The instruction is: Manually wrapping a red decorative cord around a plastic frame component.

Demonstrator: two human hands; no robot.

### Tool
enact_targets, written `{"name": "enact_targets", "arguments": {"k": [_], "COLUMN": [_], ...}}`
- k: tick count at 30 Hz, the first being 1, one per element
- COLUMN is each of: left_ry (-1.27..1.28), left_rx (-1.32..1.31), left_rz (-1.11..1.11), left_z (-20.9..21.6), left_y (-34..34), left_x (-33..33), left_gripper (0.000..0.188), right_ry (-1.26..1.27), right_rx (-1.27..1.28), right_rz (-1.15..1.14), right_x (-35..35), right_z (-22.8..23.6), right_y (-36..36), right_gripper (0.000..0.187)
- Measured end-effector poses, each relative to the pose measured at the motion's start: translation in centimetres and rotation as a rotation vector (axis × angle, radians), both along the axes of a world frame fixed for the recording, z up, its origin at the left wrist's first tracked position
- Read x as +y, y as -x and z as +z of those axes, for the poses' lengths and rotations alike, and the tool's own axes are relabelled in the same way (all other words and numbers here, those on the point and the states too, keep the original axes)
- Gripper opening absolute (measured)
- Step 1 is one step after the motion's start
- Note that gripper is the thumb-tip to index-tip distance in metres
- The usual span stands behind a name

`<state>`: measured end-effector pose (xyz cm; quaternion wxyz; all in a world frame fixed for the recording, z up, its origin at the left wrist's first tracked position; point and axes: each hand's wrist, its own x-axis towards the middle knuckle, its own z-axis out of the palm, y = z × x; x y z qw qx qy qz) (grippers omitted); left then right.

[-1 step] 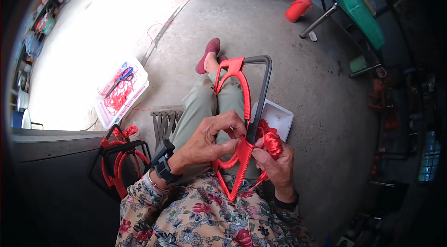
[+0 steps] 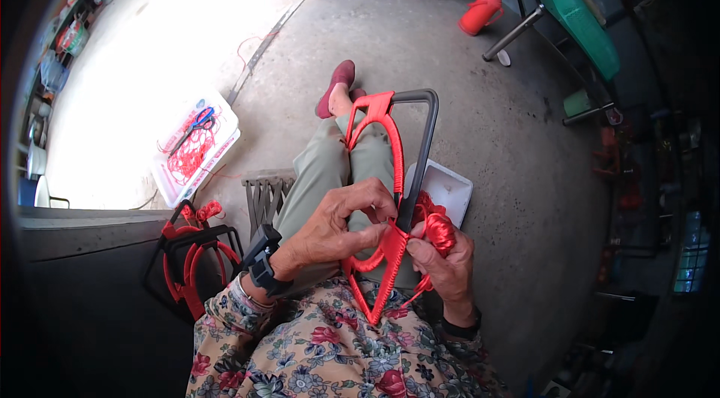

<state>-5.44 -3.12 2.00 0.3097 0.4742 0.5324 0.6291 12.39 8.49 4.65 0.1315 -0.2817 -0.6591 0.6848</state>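
Across my lap lies a black frame (image 2: 429, 139) with rounded corners, partly wound with glossy red cord (image 2: 389, 289). A curved, red-wrapped band (image 2: 394, 139) runs inside it. My left hand (image 2: 349, 222) bends thumb and forefinger into a ring, fingertips closed at the red wrapping beside the frame's bare black bar. What thin strand they pinch, if any, is too small to make out. On the bar's other side, my right hand (image 2: 448, 270) is closed around a hank of red cord (image 2: 439, 234), its thumb against the wrapped edge. Loose cord hangs below that hand.
On the left, a white tray (image 2: 176, 192) holds tangled red cord and blue-handled scissors (image 2: 196, 128). Similar red-wrapped black frames (image 2: 196, 237) lean nearby. Another white tray (image 2: 454, 186) sits beyond my right hand. Farther off are a red thermos flask (image 2: 481, 12) and a green basket (image 2: 577, 23).
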Motion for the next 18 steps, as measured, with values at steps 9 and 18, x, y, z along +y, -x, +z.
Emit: {"name": "enact_targets", "arguments": {"k": [9, 18], "left_ry": [-0.058, 0.057], "left_rx": [0.046, 0.064], "left_rz": [-0.105, 0.152], "left_z": [-0.8, -3.4], "left_y": [0.2, -2.2], "left_x": [0.4, 0.4], "left_gripper": [0.009, 0.012], "right_ry": [0.000, 0.001], "right_rx": [0.028, 0.025], "right_rz": [-0.015, 0.033], "right_x": [0.1, 0.2], "right_z": [0.0, -0.1], "right_y": [-0.1, -0.3], "right_gripper": [0.015, 0.014]}}
